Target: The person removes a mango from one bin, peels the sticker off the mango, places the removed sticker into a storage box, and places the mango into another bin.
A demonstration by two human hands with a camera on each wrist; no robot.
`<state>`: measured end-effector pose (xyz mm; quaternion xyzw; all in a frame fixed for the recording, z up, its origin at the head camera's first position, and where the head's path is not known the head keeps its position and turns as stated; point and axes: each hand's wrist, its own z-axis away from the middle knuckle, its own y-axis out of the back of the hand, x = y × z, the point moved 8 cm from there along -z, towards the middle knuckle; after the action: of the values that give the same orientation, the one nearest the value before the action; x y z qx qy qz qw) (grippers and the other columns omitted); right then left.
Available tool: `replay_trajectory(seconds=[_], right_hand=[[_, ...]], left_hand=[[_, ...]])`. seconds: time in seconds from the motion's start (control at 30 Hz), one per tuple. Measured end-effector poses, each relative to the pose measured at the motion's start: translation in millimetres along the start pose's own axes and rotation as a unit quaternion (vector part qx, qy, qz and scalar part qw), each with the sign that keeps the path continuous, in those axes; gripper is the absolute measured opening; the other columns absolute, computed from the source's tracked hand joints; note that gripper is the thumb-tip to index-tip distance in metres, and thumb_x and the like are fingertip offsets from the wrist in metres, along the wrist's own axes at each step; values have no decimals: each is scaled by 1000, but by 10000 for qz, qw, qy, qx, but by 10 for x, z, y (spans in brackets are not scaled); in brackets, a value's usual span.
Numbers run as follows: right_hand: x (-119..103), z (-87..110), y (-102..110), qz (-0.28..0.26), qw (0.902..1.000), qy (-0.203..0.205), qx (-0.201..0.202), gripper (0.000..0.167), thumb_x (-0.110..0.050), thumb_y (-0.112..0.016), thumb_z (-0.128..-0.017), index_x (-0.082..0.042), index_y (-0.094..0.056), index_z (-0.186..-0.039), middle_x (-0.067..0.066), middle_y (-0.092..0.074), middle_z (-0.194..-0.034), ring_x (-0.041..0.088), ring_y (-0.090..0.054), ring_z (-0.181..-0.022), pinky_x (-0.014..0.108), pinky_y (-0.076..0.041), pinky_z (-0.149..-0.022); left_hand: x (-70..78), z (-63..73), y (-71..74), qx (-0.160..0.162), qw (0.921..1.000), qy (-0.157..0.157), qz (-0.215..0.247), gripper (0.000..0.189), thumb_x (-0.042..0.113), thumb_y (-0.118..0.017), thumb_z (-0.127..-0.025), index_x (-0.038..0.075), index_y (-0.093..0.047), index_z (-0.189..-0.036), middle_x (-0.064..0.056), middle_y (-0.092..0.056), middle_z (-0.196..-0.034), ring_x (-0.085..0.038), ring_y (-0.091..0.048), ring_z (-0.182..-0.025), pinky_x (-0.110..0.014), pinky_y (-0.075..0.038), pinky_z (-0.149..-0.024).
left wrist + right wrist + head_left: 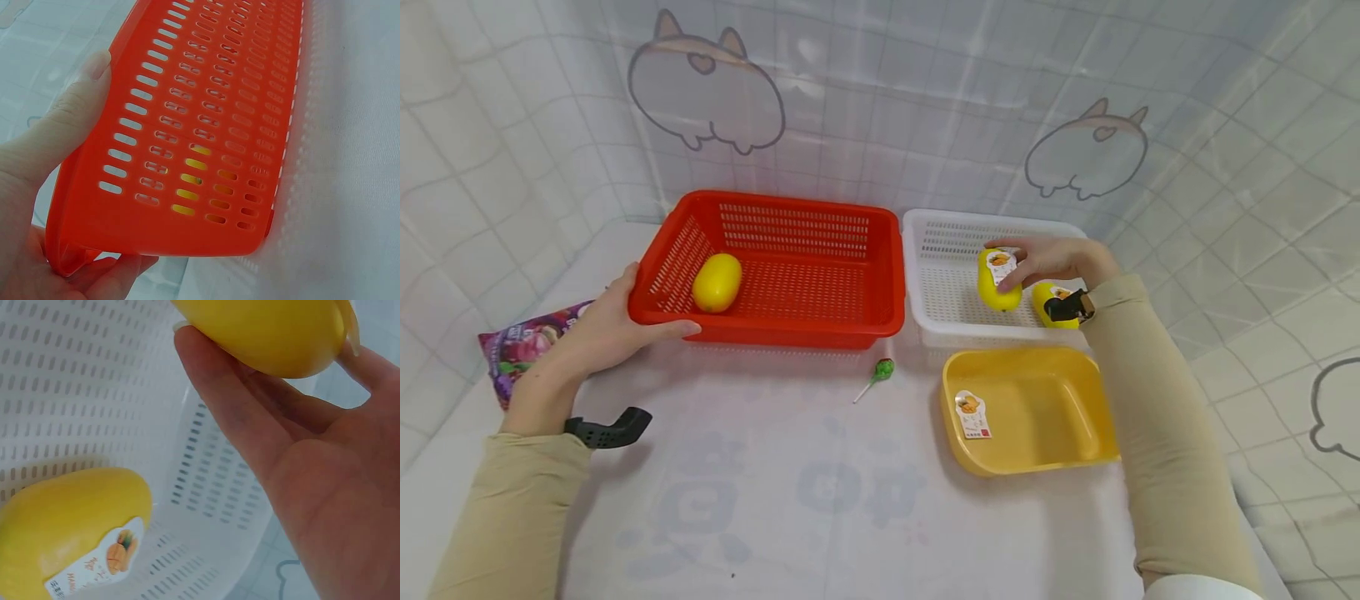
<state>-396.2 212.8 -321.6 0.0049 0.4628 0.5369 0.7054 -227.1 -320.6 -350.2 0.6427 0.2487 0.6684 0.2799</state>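
Gripping a yellow fruit (995, 293) over the white basket (942, 293), the right hand (1054, 257) partly covers its sticker (1000, 263), while the left hand (601, 333) clamps the corner of the red basket (812, 292), partly hiding a purple packet (526, 346), with a green lollipop (883, 368) and yellow tub (1037, 417) nearby and "MAN" legible on a second fruit (75, 515).

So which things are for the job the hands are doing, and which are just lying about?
Probably the job:
held yellow fruit
white basket with another fruit
red basket with a lone fruit

Probably just lying about:
green lollipop
purple packet
yellow tub, maybe
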Motion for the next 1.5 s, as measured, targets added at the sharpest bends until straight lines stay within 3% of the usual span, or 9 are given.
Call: replay_trajectory(seconds=[0.17,0.4,0.47,0.63,0.8,1.03,1.2,1.37,1.5], right_hand=[[-79,33,20,133,9998,64,123,99,-23,-81,-86,-22,-15,-161,25,2,-165,41,-14,-150,56,-37,-114],[-126,105,30,206,9992,-50,339,102,-27,-81,-85,-24,-13,-161,26,-5,-164,39,-38,-140,57,-37,-113],[-131,128,36,179,9989,-84,419,102,-28,-80,-86,-24,-12,-162,27,-2,-164,40,-40,-138,58,-35,-114],[-167,195,32,75,9984,-56,558,103,-27,-79,-87,-23,-9,-162,28,4,-164,40,-38,-141,57,-34,-115],[-229,256,14,95,9975,76,703,100,-26,-79,-88,-22,-11,-162,29,-4,-163,39,-43,-136,58,-37,-113],[-251,355,-28,-28,9957,151,918,103,-26,-81,-86,-21,-11,-162,27,-6,-163,40,-30,-143,57,-38,-112],[-252,413,-59,-19,9927,304,1169,103,-25,-82,-85,-21,-14,-162,27,-18,-160,38,-38,-135,55,-42,-110],[-270,480,-103,366,9884,430,1410,103,-31,-84,-81,-24,-20,-161,19,-21,-163,39,-28,-142,60,-36,-113],[-293,552,-165,434,9859,493,1539,102,-31,-85,-80,-25,-22,-160,14,-31,-158,37,-34,-133,54,-40,-110]], left_hand=[[-13,-3,7,-27,10000,6,-2,110,49,-74,-87,15,0,-161,-21,-35,-152,-43,-39,-128,-61,-51,-93],[-4,-19,10,-26,10000,-44,-4,107,45,-74,-87,13,-3,-161,-20,-38,-149,-38,-41,-125,-34,-50,-83],[7,-17,10,-29,10000,-79,34,106,45,-75,-87,13,-4,-160,-20,-39,-149,-38,-42,-125,-31,-47,-82],[22,-5,16,-6,10000,-54,36,109,47,-75,-87,14,-3,-161,-19,-38,-150,-38,-41,-125,-38,-50,-85],[32,10,22,21,10000,-38,40,110,49,-75,-86,13,-3,-161,-19,-38,-149,-38,-41,-125,-49,-50,-89],[13,-2,11,12,10000,-54,63,109,48,-76,-86,13,-4,-161,-19,-38,-149,-37,-41,-125,-38,-49,-85],[0,-1,16,17,10000,-6,34,111,50,-75,-85,13,-2,-161,-19,-38,-149,-39,-41,-125,-47,-51,-87],[-5,-3,18,25,10000,-12,18,111,49,-75,-86,12,-2,-160,-20,-39,-148,-39,-41,-124,-49,-49,-89],[-3,-7,7,4,10000,-18,30,110,49,-75,-86,11,-3,-160,-21,-39,-147,-39,-41,-125,-55,-49,-91]])
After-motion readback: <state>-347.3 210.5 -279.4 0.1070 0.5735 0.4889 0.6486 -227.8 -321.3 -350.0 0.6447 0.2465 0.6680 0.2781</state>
